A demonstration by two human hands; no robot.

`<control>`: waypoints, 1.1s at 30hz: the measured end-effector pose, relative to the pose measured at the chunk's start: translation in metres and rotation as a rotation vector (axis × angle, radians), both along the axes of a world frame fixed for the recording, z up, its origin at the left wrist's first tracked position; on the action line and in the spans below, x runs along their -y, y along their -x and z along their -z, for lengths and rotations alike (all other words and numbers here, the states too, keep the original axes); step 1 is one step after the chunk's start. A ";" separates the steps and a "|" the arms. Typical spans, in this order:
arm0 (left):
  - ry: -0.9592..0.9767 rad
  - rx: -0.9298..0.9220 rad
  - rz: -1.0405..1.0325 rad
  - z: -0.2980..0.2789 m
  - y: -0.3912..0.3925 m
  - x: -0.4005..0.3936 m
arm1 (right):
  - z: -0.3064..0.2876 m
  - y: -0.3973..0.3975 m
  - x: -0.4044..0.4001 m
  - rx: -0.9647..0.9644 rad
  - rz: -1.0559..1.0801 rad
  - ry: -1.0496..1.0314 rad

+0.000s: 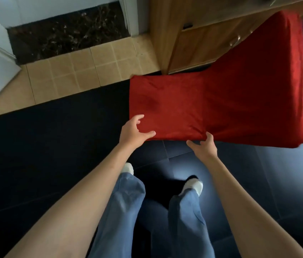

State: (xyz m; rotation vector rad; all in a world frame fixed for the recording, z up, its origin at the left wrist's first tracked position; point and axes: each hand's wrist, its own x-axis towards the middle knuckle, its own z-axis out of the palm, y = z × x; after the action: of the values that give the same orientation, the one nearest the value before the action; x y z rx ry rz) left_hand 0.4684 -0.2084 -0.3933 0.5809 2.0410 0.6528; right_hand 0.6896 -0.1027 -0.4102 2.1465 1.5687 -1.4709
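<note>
A large red cloth (221, 101) is spread flat in front of me, and its far right part rises up over something near the wooden cabinet. My left hand (134, 131) hovers over the cloth's near left corner, fingers spread and loosely curled, its fingertips at the cloth's near edge. At the near edge, further right, my right hand (203, 147) has its fingers spread, one fingertip touching the hem. Neither hand grips the cloth.
A wooden cabinet (193, 34) stands behind the cloth. Beige floor tiles (76, 75) and a dark marble threshold (67, 32) lie at the back left. Under me is dark tiled floor (44, 155), with my legs in blue jeans (128, 211) and white shoes.
</note>
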 end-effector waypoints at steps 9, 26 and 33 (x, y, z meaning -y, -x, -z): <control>0.102 0.050 -0.222 0.153 -0.063 0.007 | 0.160 -0.024 -0.024 0.007 -0.080 0.053; 0.226 0.036 -0.490 0.384 -0.103 -0.018 | 0.359 -0.015 -0.027 -0.020 0.224 -0.020; 0.225 0.171 -0.725 0.412 -0.110 -0.049 | 0.389 -0.008 -0.031 -0.005 0.396 -0.043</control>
State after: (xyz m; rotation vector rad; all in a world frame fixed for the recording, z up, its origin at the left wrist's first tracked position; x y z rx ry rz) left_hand 0.5787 -0.1596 -0.8052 -0.3640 2.1041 0.8297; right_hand 0.6974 -0.0714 -0.7991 2.5924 1.2322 -1.5529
